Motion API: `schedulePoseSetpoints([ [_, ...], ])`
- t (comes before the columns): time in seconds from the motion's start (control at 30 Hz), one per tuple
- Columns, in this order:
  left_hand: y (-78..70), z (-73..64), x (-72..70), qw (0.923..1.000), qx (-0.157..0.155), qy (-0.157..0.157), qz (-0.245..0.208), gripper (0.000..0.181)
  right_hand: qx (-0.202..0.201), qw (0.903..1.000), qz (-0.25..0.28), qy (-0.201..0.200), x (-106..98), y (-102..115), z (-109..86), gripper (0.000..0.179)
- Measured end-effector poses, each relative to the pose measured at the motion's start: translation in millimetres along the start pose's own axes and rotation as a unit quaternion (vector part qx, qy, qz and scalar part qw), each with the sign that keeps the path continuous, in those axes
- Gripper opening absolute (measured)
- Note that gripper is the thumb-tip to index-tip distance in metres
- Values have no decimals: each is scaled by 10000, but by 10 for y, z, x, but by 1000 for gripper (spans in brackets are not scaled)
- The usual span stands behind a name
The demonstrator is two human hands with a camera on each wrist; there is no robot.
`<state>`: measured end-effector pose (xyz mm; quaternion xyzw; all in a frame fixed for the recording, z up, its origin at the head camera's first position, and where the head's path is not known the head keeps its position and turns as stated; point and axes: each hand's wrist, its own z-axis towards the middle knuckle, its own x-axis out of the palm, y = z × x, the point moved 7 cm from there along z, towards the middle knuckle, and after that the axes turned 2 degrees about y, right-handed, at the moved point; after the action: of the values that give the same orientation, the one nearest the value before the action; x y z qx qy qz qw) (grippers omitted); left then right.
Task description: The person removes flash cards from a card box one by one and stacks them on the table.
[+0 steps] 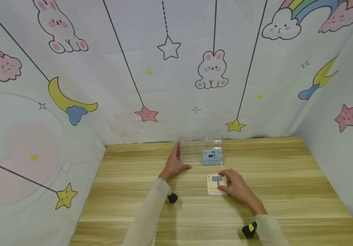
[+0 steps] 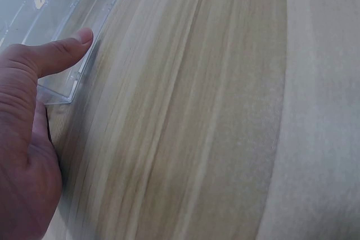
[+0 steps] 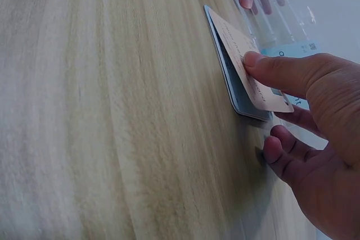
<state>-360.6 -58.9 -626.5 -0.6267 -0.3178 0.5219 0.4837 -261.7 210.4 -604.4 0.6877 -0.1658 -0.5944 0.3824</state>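
Note:
A clear plastic card holder with several compartments stands at the back of the table. A blue card marked "accountant" sits in its lower right compartment. My left hand grips the holder's left side, thumb along the front and fingers at the side wall. In front of the holder, my right hand pinches a cream card printed with a figure and a board. One edge of that card is lifted off the darker cards under it in the right wrist view.
The wood-grain table runs up to a white cloth backdrop printed with rabbits, stars and moons, just behind the holder. Similar cloth hangs at the left and right. Small black devices sit at both wrists.

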Motion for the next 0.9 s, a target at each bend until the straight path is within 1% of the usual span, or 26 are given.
schedulePoseSetpoints([
  [0.27, -13, 10, -9, 9999, 44, -108, 4, 125, -151, 9996, -228, -8, 26, 29, -18, 51],
  [0.47, -42, -7, -7, 9999, 63, -134, -21, 124, -241, 9995, -223, -35, 39, 41, -39, 50],
  [0.5, -85, -25, -10, 9998, 79, -146, -72, 124, -245, 9995, -214, -30, 41, 40, -41, 50],
  [0.6, -90, -30, -10, 9999, 52, -144, -53, 124, -236, 9994, -239, -24, 44, 39, -47, 49],
  [0.7, -77, -26, -8, 9999, 14, -125, -46, 124, -224, 9995, -239, -31, 45, 30, -50, 48],
  [0.73, -34, -10, -4, 9999, -20, -110, 12, 124, -218, 9995, -231, -34, 45, 27, -51, 48],
  [0.9, -16, -2, 0, 10000, -28, -89, 8, 124, -213, 9996, -204, -27, 50, 14, -52, 46],
])
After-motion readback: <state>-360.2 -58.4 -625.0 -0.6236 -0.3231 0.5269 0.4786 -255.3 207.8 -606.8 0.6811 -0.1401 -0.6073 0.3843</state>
